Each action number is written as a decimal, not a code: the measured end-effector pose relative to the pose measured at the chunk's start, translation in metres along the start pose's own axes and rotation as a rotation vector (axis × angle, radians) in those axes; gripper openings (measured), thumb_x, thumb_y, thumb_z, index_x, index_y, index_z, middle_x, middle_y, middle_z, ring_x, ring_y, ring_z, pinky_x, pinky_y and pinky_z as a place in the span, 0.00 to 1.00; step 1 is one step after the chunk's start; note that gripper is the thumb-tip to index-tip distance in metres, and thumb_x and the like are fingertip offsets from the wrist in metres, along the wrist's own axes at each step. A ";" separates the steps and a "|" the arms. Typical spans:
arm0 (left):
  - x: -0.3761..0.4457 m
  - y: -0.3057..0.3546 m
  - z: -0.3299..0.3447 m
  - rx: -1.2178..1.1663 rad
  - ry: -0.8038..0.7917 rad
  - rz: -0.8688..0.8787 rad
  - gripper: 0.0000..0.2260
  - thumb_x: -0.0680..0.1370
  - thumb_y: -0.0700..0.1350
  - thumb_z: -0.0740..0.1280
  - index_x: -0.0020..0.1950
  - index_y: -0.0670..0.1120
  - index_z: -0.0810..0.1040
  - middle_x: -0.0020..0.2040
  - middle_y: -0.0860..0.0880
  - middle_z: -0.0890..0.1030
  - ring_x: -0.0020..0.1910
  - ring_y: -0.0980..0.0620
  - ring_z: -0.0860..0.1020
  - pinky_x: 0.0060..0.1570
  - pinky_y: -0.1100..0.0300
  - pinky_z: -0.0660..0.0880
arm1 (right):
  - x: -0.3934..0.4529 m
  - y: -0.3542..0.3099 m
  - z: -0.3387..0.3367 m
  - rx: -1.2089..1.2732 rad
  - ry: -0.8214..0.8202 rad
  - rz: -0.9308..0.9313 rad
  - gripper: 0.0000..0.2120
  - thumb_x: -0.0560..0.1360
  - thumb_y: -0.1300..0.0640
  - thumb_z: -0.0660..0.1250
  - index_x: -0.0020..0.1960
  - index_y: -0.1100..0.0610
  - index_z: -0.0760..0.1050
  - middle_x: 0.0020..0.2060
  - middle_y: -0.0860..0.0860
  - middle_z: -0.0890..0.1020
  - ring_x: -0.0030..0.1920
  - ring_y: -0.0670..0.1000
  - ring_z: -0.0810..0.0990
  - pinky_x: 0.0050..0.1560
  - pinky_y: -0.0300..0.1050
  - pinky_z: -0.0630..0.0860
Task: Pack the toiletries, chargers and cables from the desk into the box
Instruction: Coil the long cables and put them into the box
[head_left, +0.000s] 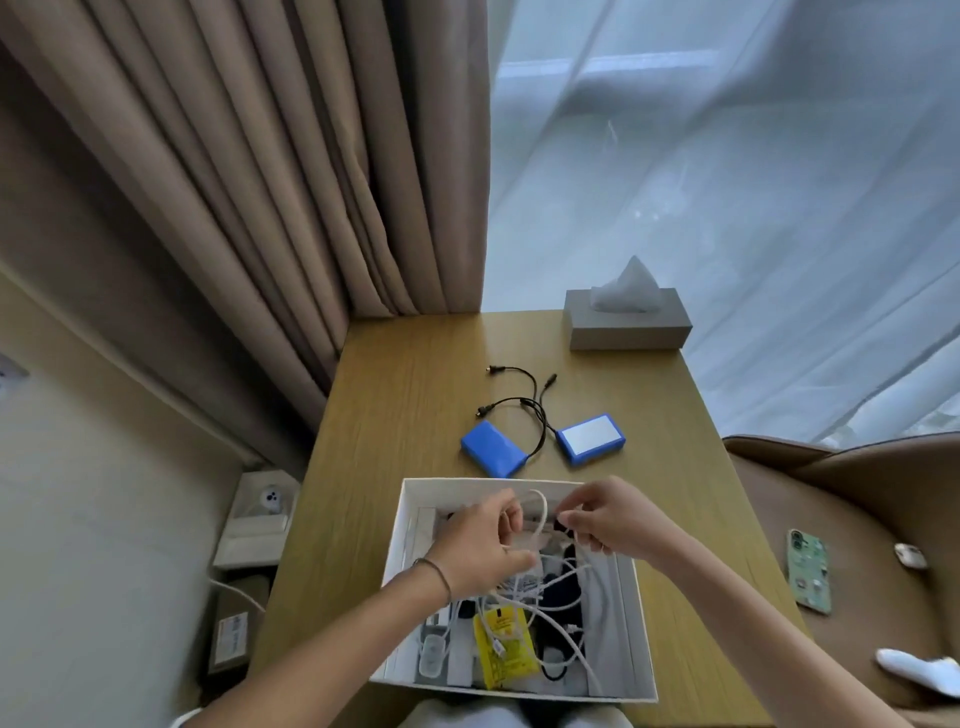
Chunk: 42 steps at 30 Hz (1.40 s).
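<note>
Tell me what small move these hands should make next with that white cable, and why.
Probably lower the white cable into the box and let go. Both the left hand and the right hand pinch its loop above the open box, where other cables already lie, so it only needs dropping in. Two blue battery packs with black leads wait on the desk.

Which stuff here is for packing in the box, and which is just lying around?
For the job: white box, white cable in both hands, two blue battery packs, black cable.

Lying about: tissue box, phone on the chair, curtains.
</note>
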<state>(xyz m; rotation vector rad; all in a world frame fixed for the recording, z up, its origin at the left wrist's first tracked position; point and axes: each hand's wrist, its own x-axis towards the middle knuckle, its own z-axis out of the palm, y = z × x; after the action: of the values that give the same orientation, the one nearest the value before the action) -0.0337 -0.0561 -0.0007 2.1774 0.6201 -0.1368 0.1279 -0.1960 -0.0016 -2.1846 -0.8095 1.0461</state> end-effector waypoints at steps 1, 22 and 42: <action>0.000 -0.002 0.008 0.091 -0.018 0.014 0.14 0.67 0.54 0.74 0.42 0.53 0.69 0.35 0.55 0.75 0.33 0.55 0.73 0.39 0.52 0.76 | 0.000 0.001 -0.001 0.009 0.015 0.008 0.05 0.78 0.58 0.69 0.48 0.54 0.84 0.29 0.49 0.82 0.27 0.46 0.77 0.29 0.40 0.74; 0.006 -0.055 0.057 0.331 -0.316 -0.124 0.27 0.67 0.49 0.79 0.63 0.51 0.72 0.50 0.53 0.77 0.46 0.53 0.76 0.40 0.62 0.72 | -0.015 0.005 0.016 -0.203 -0.031 -0.119 0.05 0.76 0.53 0.71 0.43 0.51 0.83 0.30 0.44 0.80 0.29 0.40 0.76 0.33 0.36 0.72; -0.020 -0.047 0.053 0.658 -0.171 0.051 0.13 0.78 0.58 0.65 0.52 0.48 0.78 0.44 0.49 0.81 0.46 0.47 0.79 0.44 0.54 0.77 | -0.019 0.025 0.072 -0.976 -0.087 -0.037 0.10 0.73 0.49 0.72 0.49 0.56 0.80 0.41 0.53 0.83 0.43 0.57 0.83 0.37 0.45 0.71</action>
<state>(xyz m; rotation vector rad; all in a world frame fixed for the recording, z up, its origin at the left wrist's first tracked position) -0.0673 -0.0801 -0.0620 2.7673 0.4579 -0.5604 0.0665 -0.2091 -0.0484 -2.8775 -1.6454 0.8015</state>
